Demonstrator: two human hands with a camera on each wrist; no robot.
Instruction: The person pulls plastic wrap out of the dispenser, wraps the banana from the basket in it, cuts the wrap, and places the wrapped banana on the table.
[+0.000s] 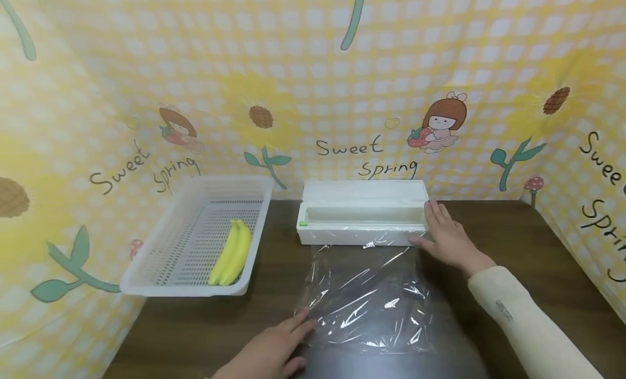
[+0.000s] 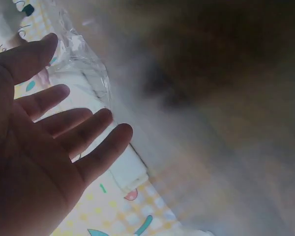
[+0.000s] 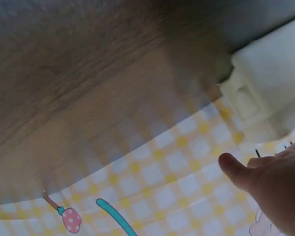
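Observation:
A white plastic-wrap box (image 1: 357,237) stands on the table with its lid (image 1: 364,191) raised at the back. From its front, a sheet of clear plastic wrap (image 1: 362,308) lies wrinkled and shiny toward the near side. My left hand (image 1: 271,346) is at the sheet's lower left edge; its fingers look spread and relaxed in the left wrist view, holding nothing. At the right end of the box, my right hand (image 1: 452,240) touches it with extended fingers, the thumb near the front corner. The roll inside the box cannot be made out.
Left of the box sits a white perforated basket (image 1: 186,291) with yellow bananas (image 1: 232,254) in it. A small green piece (image 1: 304,223) shows at the box's left end. Behind the dark wood table (image 1: 513,259) hangs a yellow checked cloth (image 1: 313,96).

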